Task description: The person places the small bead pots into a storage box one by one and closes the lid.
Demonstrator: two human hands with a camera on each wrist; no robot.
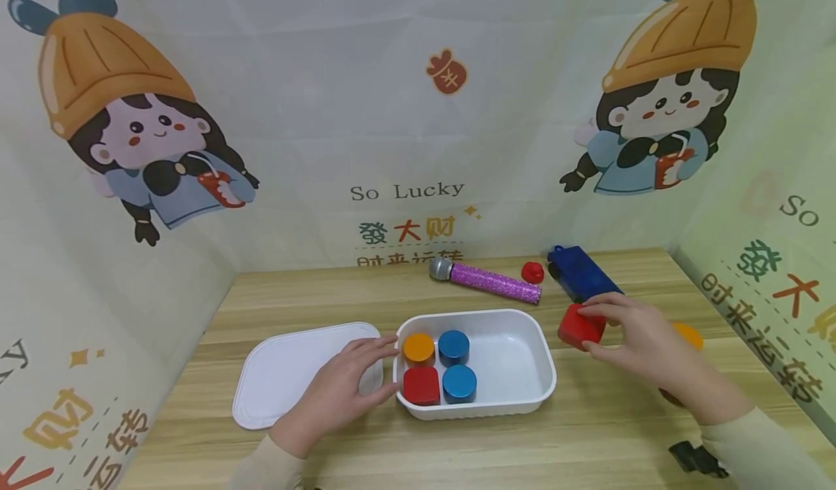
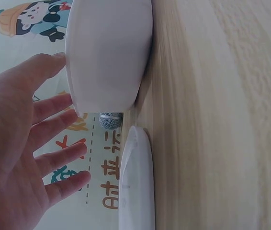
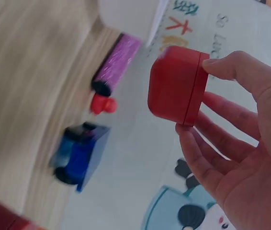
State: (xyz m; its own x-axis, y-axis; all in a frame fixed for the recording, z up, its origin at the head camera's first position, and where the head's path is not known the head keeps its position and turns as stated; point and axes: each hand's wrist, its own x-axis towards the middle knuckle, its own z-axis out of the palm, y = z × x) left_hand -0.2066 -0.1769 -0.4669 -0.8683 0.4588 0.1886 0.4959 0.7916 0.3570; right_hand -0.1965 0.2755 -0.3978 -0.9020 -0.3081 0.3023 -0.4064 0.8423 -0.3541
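A white rectangular box (image 1: 516,366) stands mid-table. Its left half holds an orange round container (image 1: 419,348), two blue round containers (image 1: 453,346) and a red square container (image 1: 421,386). My left hand (image 1: 353,381) touches the box's left rim, its fingers spread in the left wrist view. To the right of the box, my right hand (image 1: 630,337) pinches another red square container (image 3: 177,86) between thumb and fingers. The right wrist view shows that container held above the table, with a lid seam near the fingertips. The white lid (image 1: 294,374) lies flat, partly behind my left hand.
Behind the box lie a purple glitter microphone (image 1: 493,283), a small red object (image 1: 532,272) and a blue toy vehicle (image 1: 581,272). An orange object (image 1: 689,335) is partly hidden by my right hand. A black item (image 1: 696,458) lies near the right sleeve.
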